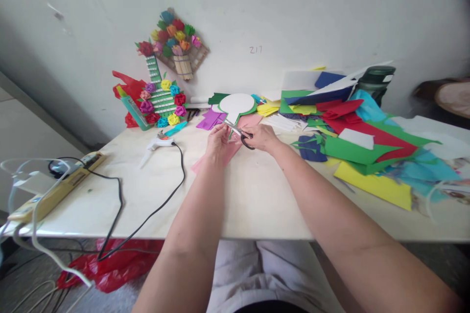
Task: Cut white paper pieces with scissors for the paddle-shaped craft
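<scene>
My right hand [261, 138] grips a pair of black-handled scissors [238, 134], whose blades point up and left. My left hand [217, 143] pinches a pink paper sheet [230, 152] that lies on the white table [253, 195] and runs under both hands. The blades meet the pink sheet between my two hands. Just behind them lie a white round cut-out on green paper [237, 103] and some purple paper scraps [211, 120].
A glue gun [158, 144] with a black cord [179, 176] lies left of my hands. A power strip [55, 188] sits at the left edge. Paper-flower crafts [163, 98] lean on the wall. Coloured paper sheets [360, 146] pile up on the right. A red bag [113, 264] lies on the floor.
</scene>
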A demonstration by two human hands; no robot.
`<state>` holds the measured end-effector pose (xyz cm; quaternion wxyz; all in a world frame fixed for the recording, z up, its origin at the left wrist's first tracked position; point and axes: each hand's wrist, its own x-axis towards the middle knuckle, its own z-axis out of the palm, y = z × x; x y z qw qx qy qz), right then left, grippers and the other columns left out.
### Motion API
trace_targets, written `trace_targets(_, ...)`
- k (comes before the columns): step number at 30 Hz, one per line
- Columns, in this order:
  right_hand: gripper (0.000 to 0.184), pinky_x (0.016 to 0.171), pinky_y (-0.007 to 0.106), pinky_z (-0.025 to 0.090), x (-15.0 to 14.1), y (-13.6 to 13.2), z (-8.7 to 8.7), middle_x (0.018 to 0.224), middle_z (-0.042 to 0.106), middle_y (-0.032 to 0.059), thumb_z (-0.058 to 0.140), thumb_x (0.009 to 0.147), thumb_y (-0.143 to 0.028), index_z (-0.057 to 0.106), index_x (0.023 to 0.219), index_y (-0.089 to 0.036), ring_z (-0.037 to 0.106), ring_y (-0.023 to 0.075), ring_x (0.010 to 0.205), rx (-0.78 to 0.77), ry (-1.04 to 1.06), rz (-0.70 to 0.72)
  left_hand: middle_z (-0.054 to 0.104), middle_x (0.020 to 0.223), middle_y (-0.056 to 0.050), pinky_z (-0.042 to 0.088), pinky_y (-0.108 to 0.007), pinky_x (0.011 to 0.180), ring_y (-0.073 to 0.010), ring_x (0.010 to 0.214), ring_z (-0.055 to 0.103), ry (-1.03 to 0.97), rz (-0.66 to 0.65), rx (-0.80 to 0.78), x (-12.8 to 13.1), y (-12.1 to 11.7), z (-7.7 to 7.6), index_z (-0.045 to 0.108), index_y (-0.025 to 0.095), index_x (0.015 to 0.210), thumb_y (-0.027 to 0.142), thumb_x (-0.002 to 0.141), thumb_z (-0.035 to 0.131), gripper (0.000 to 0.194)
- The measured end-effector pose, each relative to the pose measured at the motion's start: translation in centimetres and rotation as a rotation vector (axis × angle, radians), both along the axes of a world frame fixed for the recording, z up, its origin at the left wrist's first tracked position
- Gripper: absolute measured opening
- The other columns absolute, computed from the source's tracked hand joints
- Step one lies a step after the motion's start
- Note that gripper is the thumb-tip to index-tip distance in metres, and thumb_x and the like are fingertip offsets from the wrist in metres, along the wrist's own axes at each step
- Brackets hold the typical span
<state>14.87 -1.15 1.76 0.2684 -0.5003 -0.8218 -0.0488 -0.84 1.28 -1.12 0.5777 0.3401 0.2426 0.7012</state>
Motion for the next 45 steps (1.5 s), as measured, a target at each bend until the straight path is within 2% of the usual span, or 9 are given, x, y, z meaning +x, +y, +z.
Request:
trace_targets(16, 0.031, 0.054, 0.024, 0.029, 0.1, 0.4, 0.2, 0.075, 0.067, -0.0009, 0.047, 0.069, -0.047, 0.066, 0.085, -0.028, 0.055, 0.0153, 0.068, -0.018, -0.043, -0.01, 0.06, 0.063, 0.002, 0.047, -0.018, 0.063, -0.0057, 0.058, 0.058, -0.012, -0.049, -0.003, -0.3, 0.4, -0.3, 0.059, 0.014, 0.071, 0.002, 0.068, 0.057, 0.013)
trace_targets(20, 0.033, 0.055, 0.024, 0.029, 0.1, 0.4, 0.1, 0.078, 0.067, -0.0007, 0.046, 0.07, -0.049, 0.066, 0.087, -0.029, 0.055, 0.0157, 0.069, -0.019, -0.061, 0.003, 0.061, 0.065, 0.002, 0.047, -0.017, 0.067, -0.0054, 0.062, 0.06, -0.016, -0.008, -0.007, -0.3, 0.5, -0.3, 0.058, 0.013, 0.067, 0.0, 0.067, 0.055, 0.014)
trace_targets(27, 0.028, 0.053, 0.023, 0.028, 0.1, 0.7, -0.2, 0.077, 0.067, -0.0007, 0.046, 0.071, -0.042, 0.067, 0.084, -0.028, 0.056, 0.0143, 0.067, -0.02, 0.016, 0.032, 0.061, 0.063, 0.001, 0.047, -0.015, 0.063, -0.005, 0.059, 0.059, -0.031, -0.036, 0.012, -0.3, 0.4, -0.3, 0.061, 0.012, 0.068, 0.001, 0.067, 0.057, 0.012)
trace_targets(33, 0.024, 0.05, 0.021, 0.029, 0.4, 1.2, -0.5, 0.067, 0.065, -0.0009, 0.049, 0.07, -0.037, 0.067, 0.077, -0.024, 0.054, 0.0117, 0.061, -0.075, 0.213, -0.035, 0.063, 0.065, 0.0, 0.048, -0.015, 0.065, -0.0059, 0.062, 0.061, -0.024, -0.007, 0.024, -0.3, 0.4, -0.3, 0.062, 0.013, 0.07, 0.003, 0.066, 0.06, 0.011)
trace_targets(36, 0.024, 0.048, 0.02, 0.032, 0.5, 1.5, -0.7, 0.064, 0.063, -0.0019, 0.054, 0.068, -0.041, 0.068, 0.078, -0.024, 0.053, 0.0114, 0.058, -0.173, 0.356, -0.053, 0.064, 0.068, 0.0, 0.047, -0.016, 0.07, -0.0053, 0.064, 0.061, -0.034, -0.004, 0.04, -0.1, 0.1, 0.0, 0.063, 0.013, 0.07, 0.003, 0.066, 0.06, 0.011)
trace_targets(38, 0.025, 0.045, 0.019, 0.034, 0.5, 1.7, -0.8, 0.061, 0.061, -0.0019, 0.056, 0.067, -0.041, 0.067, 0.078, -0.021, 0.052, 0.0107, 0.054, -0.276, 0.512, 0.02, 0.063, 0.068, 0.0, 0.047, -0.016, 0.072, -0.0048, 0.064, 0.061, -0.036, 0.004, 0.036, 0.0, -0.1, 0.3, 0.062, 0.013, 0.069, 0.003, 0.067, 0.059, 0.01)
trace_targets(41, 0.026, 0.04, 0.019, 0.038, 0.2, 1.7, -0.7, 0.057, 0.057, -0.002, 0.06, 0.064, -0.039, 0.065, 0.077, -0.017, 0.048, 0.0091, 0.047, -0.426, 0.799, 0.203, 0.062, 0.068, 0.0, 0.046, -0.016, 0.072, -0.0047, 0.064, 0.06, -0.025, 0.005, 0.03, 0.1, -0.4, 0.6, 0.062, 0.012, 0.069, 0.004, 0.067, 0.059, 0.009)
trace_targets(45, 0.031, 0.041, 0.018, 0.04, -0.2, 1.2, -0.2, 0.058, 0.057, -0.0016, 0.066, 0.058, -0.04, 0.062, 0.074, -0.014, 0.046, 0.0064, 0.045, -0.497, 1.063, 0.344, 0.062, 0.069, -0.001, 0.047, -0.017, 0.073, -0.0057, 0.067, 0.06, -0.016, 0.0, 0.054, 0.2, -0.5, 0.5, 0.061, 0.011, 0.066, 0.004, 0.065, 0.06, 0.007)
